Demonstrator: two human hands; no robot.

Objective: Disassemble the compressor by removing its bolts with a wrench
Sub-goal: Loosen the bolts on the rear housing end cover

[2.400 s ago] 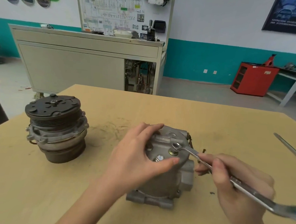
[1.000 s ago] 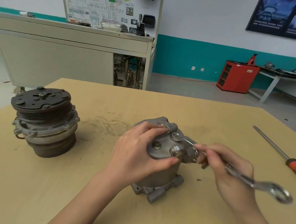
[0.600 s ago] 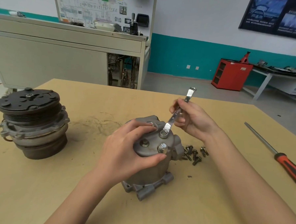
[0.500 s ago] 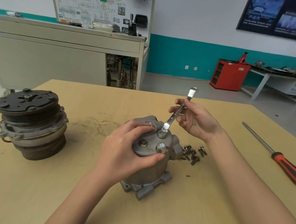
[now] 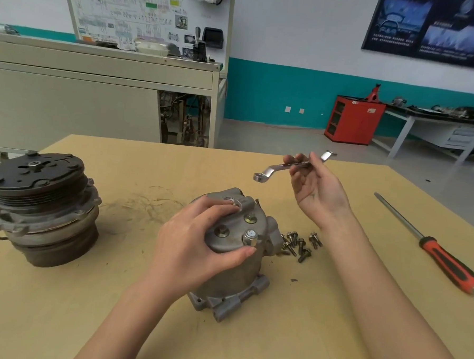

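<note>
**A:** From where you stand, what carries the scene?

**B:** The wooden table (image 5: 59, 307). It runs under both hands and well beyond them.

**A:** The dark mass at the edge?

**B:** A clutch unit (image 5: 39, 210), upright on the table. It is well apart to the left of the left hand (image 5: 194, 245), and nothing touches it.

**A:** And the task's own piece?

**B:** The compressor (image 5: 233, 278) stands on end directly under the left hand. That hand grips it, fingers curled over the top face and thumb pressed against the near side.

**A:** The long tool on the other side?

**B:** A screwdriver (image 5: 432, 247), red-and-black handle nearest us. It lies flat, well to the right of the right hand (image 5: 317, 194).

**A:** What does the right hand hold?

**B:** The wrench (image 5: 283, 168), pinched at mid-shank between thumb and fingertips, palm showing toward us. It is held in the air above and beyond the compressor. Its ring end points toward the left hand's side and touches no bolt. The two hands are apart.

**A:** Smaller items?

**B:** A cluster of loose bolts (image 5: 299, 243) lies on the table, just beside the compressor and below the right wrist. The seated bolts (image 5: 250, 218), three heads showing, sit in the top face between the left hand's fingertips and thumb.
</note>
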